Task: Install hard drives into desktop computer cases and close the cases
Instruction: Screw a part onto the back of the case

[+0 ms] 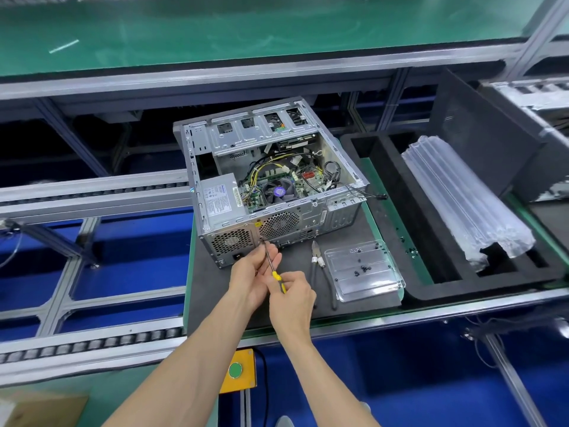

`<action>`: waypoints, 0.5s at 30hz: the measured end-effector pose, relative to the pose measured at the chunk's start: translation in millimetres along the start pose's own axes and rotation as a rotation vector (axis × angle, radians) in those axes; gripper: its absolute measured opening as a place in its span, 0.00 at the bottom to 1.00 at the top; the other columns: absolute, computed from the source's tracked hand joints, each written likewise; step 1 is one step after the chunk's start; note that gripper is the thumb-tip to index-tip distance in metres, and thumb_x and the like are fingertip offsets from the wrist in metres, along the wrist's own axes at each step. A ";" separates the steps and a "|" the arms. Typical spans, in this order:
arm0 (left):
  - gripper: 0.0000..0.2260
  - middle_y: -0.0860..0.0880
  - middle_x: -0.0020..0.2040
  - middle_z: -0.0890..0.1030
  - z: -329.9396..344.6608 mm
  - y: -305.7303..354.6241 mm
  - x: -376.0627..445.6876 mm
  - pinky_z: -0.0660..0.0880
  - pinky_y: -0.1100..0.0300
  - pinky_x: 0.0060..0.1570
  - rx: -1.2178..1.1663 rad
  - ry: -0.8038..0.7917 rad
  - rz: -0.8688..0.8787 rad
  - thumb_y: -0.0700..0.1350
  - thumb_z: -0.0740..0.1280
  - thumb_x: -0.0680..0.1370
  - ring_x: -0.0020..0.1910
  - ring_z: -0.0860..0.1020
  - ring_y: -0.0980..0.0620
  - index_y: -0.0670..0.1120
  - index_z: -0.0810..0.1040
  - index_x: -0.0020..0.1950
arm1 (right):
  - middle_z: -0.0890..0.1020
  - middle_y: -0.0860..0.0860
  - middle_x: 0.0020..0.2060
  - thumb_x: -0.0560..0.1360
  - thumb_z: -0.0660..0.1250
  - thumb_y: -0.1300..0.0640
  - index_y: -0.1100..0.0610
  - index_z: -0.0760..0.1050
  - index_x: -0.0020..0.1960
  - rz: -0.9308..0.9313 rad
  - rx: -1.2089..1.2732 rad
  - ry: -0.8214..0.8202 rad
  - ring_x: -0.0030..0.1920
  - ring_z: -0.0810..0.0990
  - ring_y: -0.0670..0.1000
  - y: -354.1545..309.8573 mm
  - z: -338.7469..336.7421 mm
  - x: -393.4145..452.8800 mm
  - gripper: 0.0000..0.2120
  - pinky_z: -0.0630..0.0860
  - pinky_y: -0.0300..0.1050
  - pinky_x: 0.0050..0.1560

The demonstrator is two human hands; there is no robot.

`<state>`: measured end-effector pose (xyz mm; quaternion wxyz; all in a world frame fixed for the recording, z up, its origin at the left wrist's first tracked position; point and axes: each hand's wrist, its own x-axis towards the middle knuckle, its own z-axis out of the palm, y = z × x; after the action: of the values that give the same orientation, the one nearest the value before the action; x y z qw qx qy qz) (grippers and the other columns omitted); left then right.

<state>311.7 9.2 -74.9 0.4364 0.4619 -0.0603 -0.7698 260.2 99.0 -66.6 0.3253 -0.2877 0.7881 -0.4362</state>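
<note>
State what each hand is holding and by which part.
The right hand grips the screwdriver by its yellow handle. The left hand steadies the same tool's metal shaft between its fingers, near the tip at the computer case rear panel.

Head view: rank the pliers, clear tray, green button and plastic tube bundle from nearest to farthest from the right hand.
1. Pliers, just right of the right hand on the mat.
2. Clear tray, right of the pliers.
3. Green button, below the hand on the yellow box.
4. Tube bundle, far right.
</note>
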 end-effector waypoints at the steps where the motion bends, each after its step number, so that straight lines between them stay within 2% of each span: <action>1: 0.07 0.46 0.39 0.86 -1.7 0.5 -0.4 0.80 0.53 0.52 0.008 -0.016 -0.007 0.36 0.62 0.83 0.39 0.86 0.52 0.37 0.79 0.52 | 0.83 0.48 0.40 0.79 0.67 0.50 0.54 0.78 0.49 -0.001 -0.007 0.007 0.45 0.77 0.47 0.2 0.7 0.9 0.08 0.70 0.41 0.42; 3: 0.08 0.46 0.41 0.87 -3.0 1.5 -1.8 0.79 0.55 0.49 0.041 -0.038 -0.013 0.36 0.61 0.84 0.40 0.86 0.53 0.38 0.80 0.53 | 0.84 0.51 0.44 0.82 0.62 0.48 0.55 0.79 0.51 0.010 -0.082 -0.016 0.50 0.78 0.52 -0.1 1.7 3.6 0.12 0.71 0.47 0.48; 7: 0.07 0.45 0.41 0.87 0.4 1.6 -4.4 0.81 0.60 0.41 0.050 -0.014 0.019 0.35 0.62 0.83 0.40 0.86 0.52 0.39 0.80 0.53 | 0.84 0.54 0.48 0.84 0.55 0.48 0.58 0.79 0.52 0.044 -0.142 -0.096 0.55 0.76 0.55 -2.5 -0.6 9.8 0.18 0.72 0.50 0.54; 9: 0.06 0.43 0.41 0.86 2.7 0.1 -5.1 0.81 0.60 0.40 0.009 0.024 0.036 0.33 0.64 0.81 0.40 0.86 0.51 0.37 0.80 0.52 | 0.83 0.53 0.45 0.82 0.61 0.47 0.56 0.78 0.51 0.052 -0.039 -0.098 0.53 0.76 0.53 -3.7 -3.3 9.8 0.13 0.73 0.49 0.52; 11: 0.04 0.42 0.40 0.86 4.7 -1.2 -5.8 0.82 0.60 0.39 -0.023 0.053 0.048 0.32 0.66 0.80 0.39 0.86 0.50 0.36 0.80 0.51 | 0.82 0.50 0.41 0.77 0.69 0.49 0.55 0.76 0.49 0.040 0.022 -0.060 0.48 0.77 0.49 -4.3 -5.6 7.1 0.09 0.73 0.39 0.44; 12: 0.03 0.42 0.40 0.86 5.3 -1.5 -6.1 0.82 0.61 0.39 -0.030 0.061 0.051 0.32 0.67 0.79 0.39 0.86 0.50 0.36 0.80 0.51 | 0.82 0.49 0.39 0.76 0.71 0.51 0.55 0.77 0.49 0.033 0.038 -0.035 0.46 0.78 0.48 -4.3 -5.8 5.6 0.08 0.73 0.38 0.42; 15: 0.03 0.42 0.40 0.86 5.5 -1.8 -6.3 0.82 0.61 0.40 -0.037 0.060 0.050 0.32 0.69 0.78 0.39 0.86 0.50 0.36 0.80 0.50 | 0.83 0.50 0.40 0.78 0.69 0.51 0.56 0.80 0.48 0.045 0.033 0.006 0.48 0.80 0.52 -3.6 -2.7 4.7 0.08 0.77 0.49 0.50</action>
<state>307.7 13.2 -68.5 0.4655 0.4750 -0.0443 -0.7455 255.9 95.3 -63.6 0.3373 -0.2635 0.7880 -0.4425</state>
